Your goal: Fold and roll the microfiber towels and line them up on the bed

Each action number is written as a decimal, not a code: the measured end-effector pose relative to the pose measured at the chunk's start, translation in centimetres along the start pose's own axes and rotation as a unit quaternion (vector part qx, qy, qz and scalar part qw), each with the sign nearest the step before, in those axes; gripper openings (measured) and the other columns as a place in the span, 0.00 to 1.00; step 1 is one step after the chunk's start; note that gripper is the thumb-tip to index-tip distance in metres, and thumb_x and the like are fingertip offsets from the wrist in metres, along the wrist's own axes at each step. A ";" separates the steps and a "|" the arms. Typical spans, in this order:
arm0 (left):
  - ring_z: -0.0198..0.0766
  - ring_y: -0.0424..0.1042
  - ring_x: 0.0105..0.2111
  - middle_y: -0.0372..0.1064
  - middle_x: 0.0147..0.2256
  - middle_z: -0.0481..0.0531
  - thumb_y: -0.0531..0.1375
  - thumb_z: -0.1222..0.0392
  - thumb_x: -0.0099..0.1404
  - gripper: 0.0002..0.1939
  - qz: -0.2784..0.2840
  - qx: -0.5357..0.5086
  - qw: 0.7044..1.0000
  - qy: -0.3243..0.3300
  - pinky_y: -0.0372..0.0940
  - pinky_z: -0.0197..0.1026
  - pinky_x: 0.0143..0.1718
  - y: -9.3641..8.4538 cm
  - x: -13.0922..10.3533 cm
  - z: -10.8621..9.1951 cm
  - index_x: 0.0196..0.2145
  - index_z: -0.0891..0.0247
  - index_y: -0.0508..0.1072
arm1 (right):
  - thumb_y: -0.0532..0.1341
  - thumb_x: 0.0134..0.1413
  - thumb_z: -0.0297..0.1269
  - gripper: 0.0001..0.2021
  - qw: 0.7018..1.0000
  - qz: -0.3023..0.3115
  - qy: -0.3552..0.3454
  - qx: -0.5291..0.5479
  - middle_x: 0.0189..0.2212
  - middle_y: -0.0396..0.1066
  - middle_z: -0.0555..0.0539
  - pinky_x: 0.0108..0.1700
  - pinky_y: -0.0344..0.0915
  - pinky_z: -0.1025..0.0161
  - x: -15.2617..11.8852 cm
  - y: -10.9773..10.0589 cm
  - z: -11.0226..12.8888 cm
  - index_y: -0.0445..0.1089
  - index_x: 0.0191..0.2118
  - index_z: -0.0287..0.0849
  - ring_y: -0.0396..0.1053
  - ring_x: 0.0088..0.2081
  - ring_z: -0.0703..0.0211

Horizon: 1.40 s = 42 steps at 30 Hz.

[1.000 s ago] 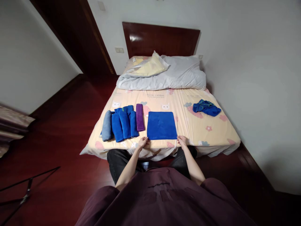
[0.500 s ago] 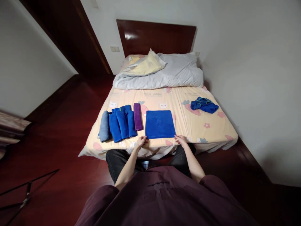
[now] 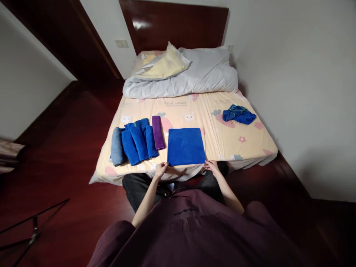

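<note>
Though apart, fingers apparently on cloth

From the head, down over bed

1. Bed sheet, middle, below the quilt: a large printed line is showing blurred letters, seemingly reading "Cute rabbit".
2. Same sheet, directly beneath: a smaller line is running, too blurred to read.
3. Same sheet, further right: faint lettering is appearing, illegible.
</note>
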<state>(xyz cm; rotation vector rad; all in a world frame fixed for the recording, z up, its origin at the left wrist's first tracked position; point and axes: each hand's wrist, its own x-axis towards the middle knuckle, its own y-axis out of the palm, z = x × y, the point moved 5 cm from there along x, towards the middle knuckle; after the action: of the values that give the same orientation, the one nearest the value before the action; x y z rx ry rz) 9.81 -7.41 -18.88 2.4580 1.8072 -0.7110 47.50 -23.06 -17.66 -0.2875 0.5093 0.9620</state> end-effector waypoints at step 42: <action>0.44 0.76 0.34 0.77 0.34 0.55 0.68 0.38 0.57 0.26 -0.009 -0.040 0.994 0.104 0.70 0.42 0.35 0.1 4.2 -1.6 0.41 0.62 0.76 | 0.72 0.44 0.53 0.18 0.973 -0.016 -0.204 -0.105 0.29 0.76 0.45 0.43 0.72 0.56 3.8 2.0 4.2 0.76 0.34 0.45 0.75 0.37 0.49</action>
<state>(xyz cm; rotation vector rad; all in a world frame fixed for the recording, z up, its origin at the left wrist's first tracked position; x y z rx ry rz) 11.43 -3.22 -19.03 2.5496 1.8851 -0.3858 48.78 -17.39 -16.12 -0.2772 0.0248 1.0134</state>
